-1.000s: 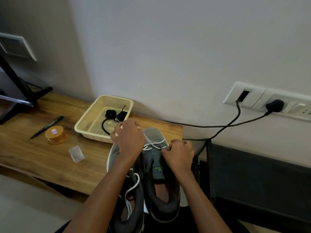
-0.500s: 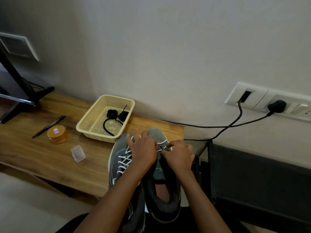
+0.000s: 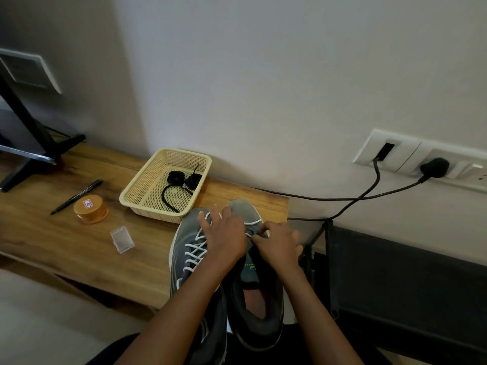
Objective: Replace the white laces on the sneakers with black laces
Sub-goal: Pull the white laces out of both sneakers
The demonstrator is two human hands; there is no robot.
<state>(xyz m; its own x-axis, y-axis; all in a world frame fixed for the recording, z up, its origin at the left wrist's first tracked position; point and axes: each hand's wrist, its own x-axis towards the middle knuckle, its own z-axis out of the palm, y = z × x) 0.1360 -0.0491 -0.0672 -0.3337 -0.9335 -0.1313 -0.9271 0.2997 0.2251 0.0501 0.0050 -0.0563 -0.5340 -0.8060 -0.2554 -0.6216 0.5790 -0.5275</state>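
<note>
Back from the cream mesh basket (image 3: 131,198), the left hand (image 3: 224,238) presses, fingers spread, on the grey fabric sneakers (image 3: 184,233). Just right of it, the right hand (image 3: 276,246) pinches the thin white lace (image 3: 253,223) at the right sneaker's far toe end.

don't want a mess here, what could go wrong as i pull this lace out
The right sneaker overhangs the table edge, with the left hand pressing near its toe; a hard tug might tip it off. The right hand pinches the white lace close to the eyelets, so it may snag or slip.
</note>
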